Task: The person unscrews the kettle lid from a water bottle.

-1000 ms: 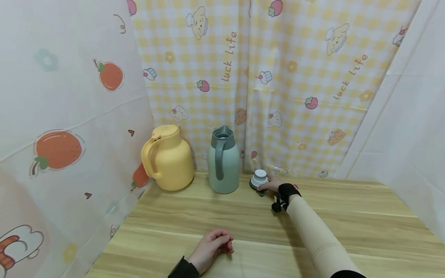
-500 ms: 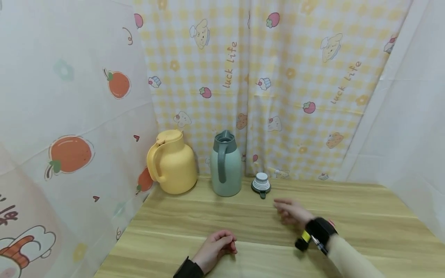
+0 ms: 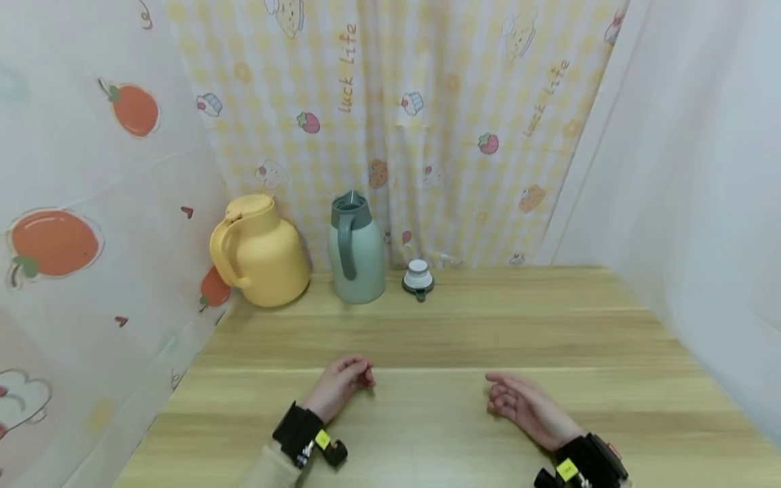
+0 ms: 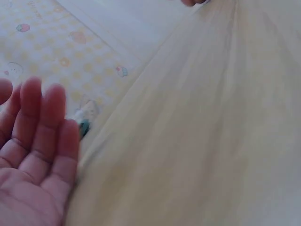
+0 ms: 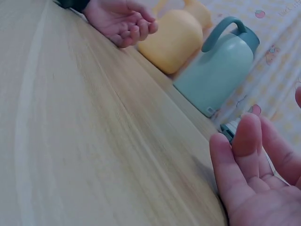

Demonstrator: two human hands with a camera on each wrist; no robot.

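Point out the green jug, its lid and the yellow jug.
green jug (image 3: 360, 268), head view, on its body
lid (image 3: 418, 277), head view, on its white top
yellow jug (image 3: 265, 261), head view, on its belly

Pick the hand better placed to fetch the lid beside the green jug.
Right. The right hand lies open on the lid's side of the table; the left hand rests loosely curled, further left.

The right hand (image 3: 525, 407) has let go of the lid (image 3: 418, 278) beside the green jug (image 3: 356, 254) and drawn back across the desk (image 3: 464, 332). It now lies near the person, fingers (image 3: 497, 396) relaxed and empty, well apart from the lid, level with the left hand (image 3: 338, 386).
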